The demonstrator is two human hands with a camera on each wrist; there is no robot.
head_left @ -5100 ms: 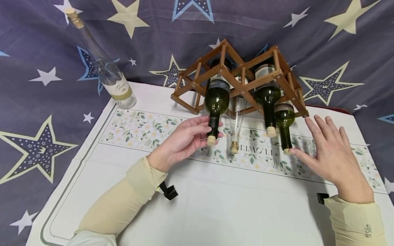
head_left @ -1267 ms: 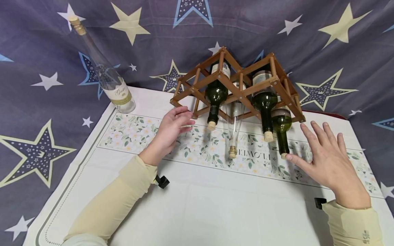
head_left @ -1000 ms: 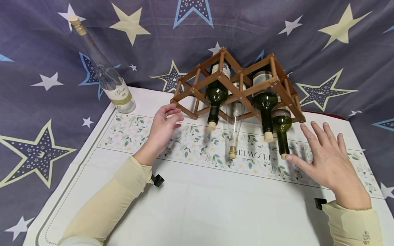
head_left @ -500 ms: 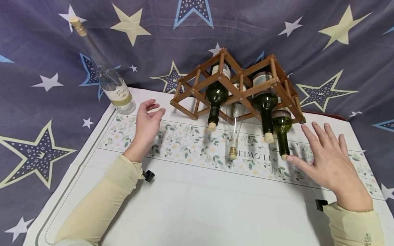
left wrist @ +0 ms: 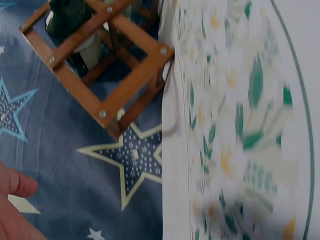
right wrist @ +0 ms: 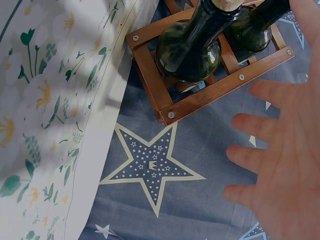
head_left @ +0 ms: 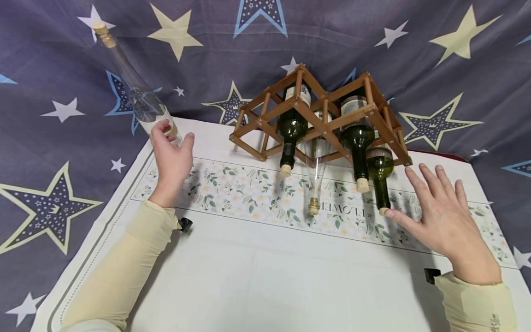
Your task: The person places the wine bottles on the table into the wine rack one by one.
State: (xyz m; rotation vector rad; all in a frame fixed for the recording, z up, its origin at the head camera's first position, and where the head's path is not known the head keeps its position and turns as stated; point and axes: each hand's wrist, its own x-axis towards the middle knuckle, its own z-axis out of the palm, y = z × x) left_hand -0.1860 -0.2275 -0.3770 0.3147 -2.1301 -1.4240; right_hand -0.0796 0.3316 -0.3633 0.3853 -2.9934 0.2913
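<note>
A tall clear wine bottle with a cork and a cream label stands upright at the table's back left. My left hand is at its lower part, fingers in front of the label and thumb spread away to the right; whether the fingers touch the glass I cannot tell. My right hand is spread flat beside a wooden wine rack, its thumb tip at the cork of the lower green bottle. Two more green bottles, the left one and the upper right one, and a clear bottle lie neck-forward in the rack.
A white tablecloth with a flowered band covers the table. Behind it hangs a purple curtain printed with stars. The rack's left cell shows no bottle.
My left hand has released the neck of the left green bottle, which now sits further back in the rack. It has moved left to the standing clear bottle. My right hand has barely moved.
</note>
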